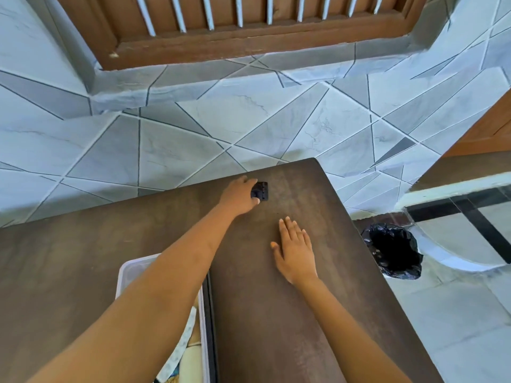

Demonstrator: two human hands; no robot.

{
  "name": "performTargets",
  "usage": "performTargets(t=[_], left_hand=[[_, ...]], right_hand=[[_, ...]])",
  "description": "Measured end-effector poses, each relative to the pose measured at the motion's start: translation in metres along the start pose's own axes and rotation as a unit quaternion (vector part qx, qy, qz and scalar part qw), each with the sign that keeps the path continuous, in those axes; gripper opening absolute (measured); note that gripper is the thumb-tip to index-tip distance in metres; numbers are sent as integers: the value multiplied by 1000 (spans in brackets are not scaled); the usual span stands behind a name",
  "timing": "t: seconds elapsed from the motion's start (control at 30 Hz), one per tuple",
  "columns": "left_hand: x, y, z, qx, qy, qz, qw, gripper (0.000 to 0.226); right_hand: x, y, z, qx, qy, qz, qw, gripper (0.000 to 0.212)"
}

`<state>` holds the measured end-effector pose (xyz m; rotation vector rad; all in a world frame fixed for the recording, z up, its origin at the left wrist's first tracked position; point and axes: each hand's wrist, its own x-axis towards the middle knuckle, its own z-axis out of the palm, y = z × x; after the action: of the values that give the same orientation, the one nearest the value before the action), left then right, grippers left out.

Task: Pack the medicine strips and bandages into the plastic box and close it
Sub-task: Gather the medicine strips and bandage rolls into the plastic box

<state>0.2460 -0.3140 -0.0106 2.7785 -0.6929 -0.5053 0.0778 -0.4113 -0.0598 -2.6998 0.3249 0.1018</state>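
My left hand (240,195) reaches to the far side of the dark brown table (290,299) and its fingers close on a small dark blister-like strip (261,191) lying there. Flat on the tabletop nearer to me rests my right hand (296,251), fingers spread, holding nothing. A white plastic box (130,275) stands at the near left, mostly hidden under my left forearm. Its lid is off, and pale packets and patterned items (184,344) show inside at its right wall.
The table's right edge drops to a tiled floor where a bin lined with a black bag (392,251) stands. A tiled wall and a wooden window frame (249,40) lie beyond the table's far edge. A glass-topped surface (464,205) is at right.
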Motion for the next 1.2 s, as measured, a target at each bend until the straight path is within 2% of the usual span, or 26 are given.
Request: performTargets(t=[0.07, 0.13, 0.2, 0.3, 0.37, 0.43, 0.5, 0.63, 0.73, 0.8, 0.97, 1.07, 1.2], left_hand=[[14, -2, 4, 11, -23, -9, 1000, 64], [22, -5, 6, 36, -40, -5, 999, 63], [25, -6, 6, 43, -24, -2, 999, 63], [16, -5, 6, 2, 0, -44, 999, 68], [1, -7, 7, -21, 18, -76, 997, 59], [-19, -12, 4, -49, 33, -94, 994, 35], [-42, -20, -1, -102, 46, -100, 989, 20], [-104, -33, -23, -195, 97, -101, 971, 15], [-175, -53, -44, -203, 129, -76, 968, 13], [-219, -69, -56, -178, 110, -53, 976, 13], [-319, -104, -56, -108, -6, -24, 994, 16], [-347, -108, -29, -74, -40, -21, 996, 21], [-357, -100, 16, -26, -18, -20, 999, 26]], right_hand=[[1, 3, 6, -17, -1, -3, 1000, 71], [0, 3, 11, -57, 4, 3, 998, 65], [1, 2, 14, -74, 14, 18, 997, 57], [1, 3, 18, -64, 29, 10, 997, 59], [-1, 2, 16, -52, 25, -4, 998, 65], [-2, 3, 16, -51, 13, -13, 999, 71], [-2, 2, 12, -44, -2, -2, 999, 68], [-20, -18, 4, 26, -15, 19, 999, 58], [-63, -50, 3, 82, 5, -16, 997, 60], [-92, -72, 7, 130, 8, -30, 991, 63], [-165, -132, 26, 218, 14, -44, 975, 65], [-191, -150, 38, 188, 11, -66, 980, 72], [-191, -150, 39, 78, 17, -77, 994, 61]])
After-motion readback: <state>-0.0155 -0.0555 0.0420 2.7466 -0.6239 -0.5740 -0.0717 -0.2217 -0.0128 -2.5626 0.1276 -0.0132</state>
